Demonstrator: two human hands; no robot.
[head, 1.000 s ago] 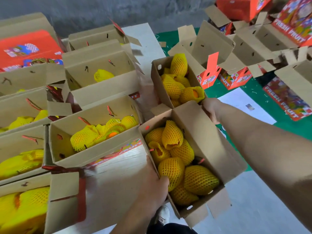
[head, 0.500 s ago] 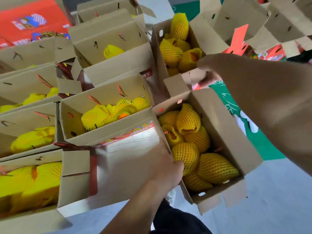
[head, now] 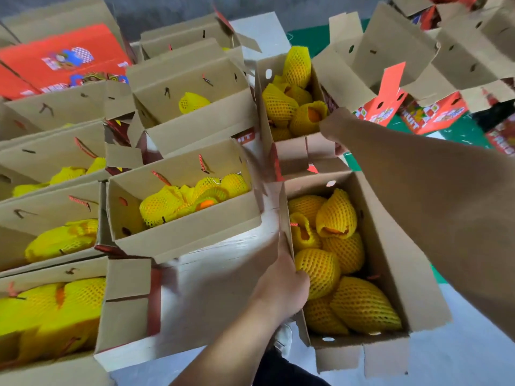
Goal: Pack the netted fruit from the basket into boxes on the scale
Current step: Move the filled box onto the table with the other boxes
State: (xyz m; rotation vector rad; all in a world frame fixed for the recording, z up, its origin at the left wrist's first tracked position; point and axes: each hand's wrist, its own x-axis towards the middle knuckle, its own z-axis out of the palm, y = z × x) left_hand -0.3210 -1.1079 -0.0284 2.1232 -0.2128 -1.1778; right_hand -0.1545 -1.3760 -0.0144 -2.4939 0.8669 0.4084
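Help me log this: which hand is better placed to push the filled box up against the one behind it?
Probably the left hand: it grips the filled box's near wall; the right hand reaches beyond it.

"FRUIT" partly legible on red box (head: 433, 114), "UIT" on carton flap (head: 245, 136)

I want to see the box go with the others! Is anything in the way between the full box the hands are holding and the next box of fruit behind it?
Nothing visible. The left hand grips the full box at its near wall; the right hand is at the far end. That end already sits beside the next box, only folded flaps between.
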